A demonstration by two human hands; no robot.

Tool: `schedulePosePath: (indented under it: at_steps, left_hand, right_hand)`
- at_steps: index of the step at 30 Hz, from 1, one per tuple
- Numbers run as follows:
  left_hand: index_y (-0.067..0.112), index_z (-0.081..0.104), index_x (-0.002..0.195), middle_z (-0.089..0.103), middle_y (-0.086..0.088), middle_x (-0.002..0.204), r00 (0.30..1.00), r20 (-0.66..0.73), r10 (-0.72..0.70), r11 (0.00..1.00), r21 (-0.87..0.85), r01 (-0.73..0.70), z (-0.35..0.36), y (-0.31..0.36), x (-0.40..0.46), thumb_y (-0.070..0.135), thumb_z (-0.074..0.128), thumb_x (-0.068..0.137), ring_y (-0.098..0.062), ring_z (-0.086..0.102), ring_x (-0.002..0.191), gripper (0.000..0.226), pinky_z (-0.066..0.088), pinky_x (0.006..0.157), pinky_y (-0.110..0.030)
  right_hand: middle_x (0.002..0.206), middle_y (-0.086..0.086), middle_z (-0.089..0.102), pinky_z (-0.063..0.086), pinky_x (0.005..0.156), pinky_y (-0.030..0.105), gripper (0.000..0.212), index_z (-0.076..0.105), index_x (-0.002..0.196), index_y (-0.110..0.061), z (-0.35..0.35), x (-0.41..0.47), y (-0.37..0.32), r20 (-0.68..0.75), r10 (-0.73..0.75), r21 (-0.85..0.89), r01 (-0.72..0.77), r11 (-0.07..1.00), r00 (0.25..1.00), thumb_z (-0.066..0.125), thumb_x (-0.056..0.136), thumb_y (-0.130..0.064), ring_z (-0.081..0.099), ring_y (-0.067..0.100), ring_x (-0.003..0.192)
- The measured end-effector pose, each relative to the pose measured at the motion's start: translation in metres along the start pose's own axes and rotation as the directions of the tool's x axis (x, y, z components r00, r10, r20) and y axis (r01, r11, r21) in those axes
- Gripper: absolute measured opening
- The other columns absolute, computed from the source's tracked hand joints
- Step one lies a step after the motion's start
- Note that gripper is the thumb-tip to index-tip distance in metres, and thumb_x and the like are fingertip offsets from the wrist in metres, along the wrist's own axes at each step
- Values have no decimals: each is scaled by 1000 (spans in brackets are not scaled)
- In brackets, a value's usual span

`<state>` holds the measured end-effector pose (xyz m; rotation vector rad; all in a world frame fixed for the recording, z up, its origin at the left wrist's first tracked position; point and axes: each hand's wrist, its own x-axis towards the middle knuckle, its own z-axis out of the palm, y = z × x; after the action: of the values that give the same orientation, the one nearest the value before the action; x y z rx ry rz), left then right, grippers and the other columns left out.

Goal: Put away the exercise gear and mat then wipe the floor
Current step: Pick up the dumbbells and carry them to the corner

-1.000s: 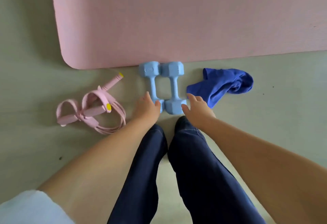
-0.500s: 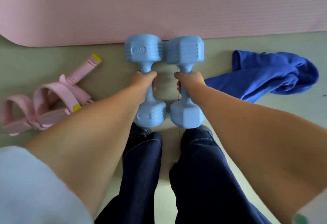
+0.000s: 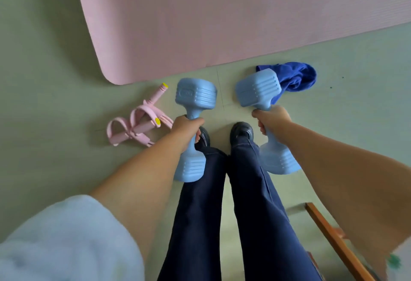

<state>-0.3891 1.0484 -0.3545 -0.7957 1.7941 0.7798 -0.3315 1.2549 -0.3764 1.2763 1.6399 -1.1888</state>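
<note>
Fingers [image 3: 262, 128] round both dumbbells [image 3: 195, 94]

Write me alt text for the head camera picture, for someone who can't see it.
A standing person grips a light blue plastic dumbbell in the left hand and another in the right hand. On the green floor lie a pink exercise mat, a pink pedal resistance band and a crumpled blue cloth.

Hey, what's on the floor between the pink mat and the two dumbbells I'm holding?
Nothing: the head view shows bare green floor between the pink mat and both dumbbells.
</note>
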Motion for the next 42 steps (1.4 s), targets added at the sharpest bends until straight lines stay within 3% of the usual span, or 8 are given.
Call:
schedulePosePath:
  at_steps: [6, 10, 14, 18, 22, 29, 36, 42]
  left_hand:
    - [8, 48, 64, 49, -7, 53, 992, 63, 109, 991, 73, -113, -21, 19, -118, 10, 54, 81, -17, 44, 42, 18, 37, 41, -17]
    - [9, 49, 62, 49, -7, 52, 979, 113, 171, 971, 150, -187, -33, 26, -170, 13, 55, 81, -19, 44, 44, 20, 37, 41, -17]
    - [9, 48, 57, 50, -2, 40, 970, 106, 221, 936, 256, -241, -43, 18, -211, 15, 56, 77, -24, 45, 48, 22, 40, 60, -30]
    - [10, 48, 65, 50, -6, 52, 958, 89, 272, 893, 349, -285, -45, 16, -244, 11, 55, 79, -21, 45, 47, 15, 38, 52, -25]
    - [9, 52, 75, 48, -7, 55, 940, 143, 308, 851, 400, -340, -27, 35, -271, 12, 56, 77, -21, 42, 47, 5, 36, 49, -24]
    - [11, 52, 70, 45, -8, 55, 871, 277, 405, 714, 500, -491, 78, 103, -333, 9, 58, 79, -21, 38, 49, 11, 34, 49, -26]
    - [12, 49, 60, 46, -6, 54, 808, 384, 447, 595, 547, -589, 236, 170, -412, 10, 57, 75, -21, 39, 49, 16, 34, 50, -23]
    - [6, 55, 79, 47, -8, 57, 768, 463, 443, 516, 569, -641, 368, 218, -467, 8, 57, 80, -21, 39, 48, 3, 35, 49, -25]
  right_hand:
    - [56, 11, 54, 42, 62, 34, 16, 50, 63, -10, -43, -121, 1, -35, -24, 8, 24, 1000, 999, 57, 74, -19, 47, 23, 55]
    - [57, 10, 54, 42, 62, 32, 15, 50, 65, -10, -60, -185, 6, -51, -44, 47, 46, 998, 998, 56, 75, -19, 46, 23, 51]
    - [50, 6, 51, 40, 56, 27, 18, 48, 64, -10, -72, -248, 27, -76, -39, 100, 47, 994, 996, 55, 77, -20, 44, 20, 46]
    - [36, -2, 46, 36, 51, 25, 21, 43, 61, -10, -87, -293, 58, -99, -2, 193, 21, 981, 995, 53, 79, -16, 40, 17, 43]
    - [48, 3, 48, 38, 50, 24, 20, 44, 62, -9, -116, -317, 83, -170, 45, 330, 14, 944, 984, 53, 78, -16, 41, 18, 42]
    - [53, 6, 45, 37, 50, 26, 19, 42, 66, -10, -209, -330, 133, -230, 75, 549, 65, 834, 970, 53, 81, -14, 39, 19, 44]
    - [57, 7, 42, 31, 49, 26, 18, 40, 68, -11, -361, -315, 194, -289, 81, 663, 139, 735, 954, 52, 82, -8, 36, 19, 46]
    - [57, 6, 41, 30, 49, 25, 17, 41, 70, -11, -496, -314, 243, -348, 106, 684, 175, 708, 931, 51, 83, -8, 35, 19, 47]
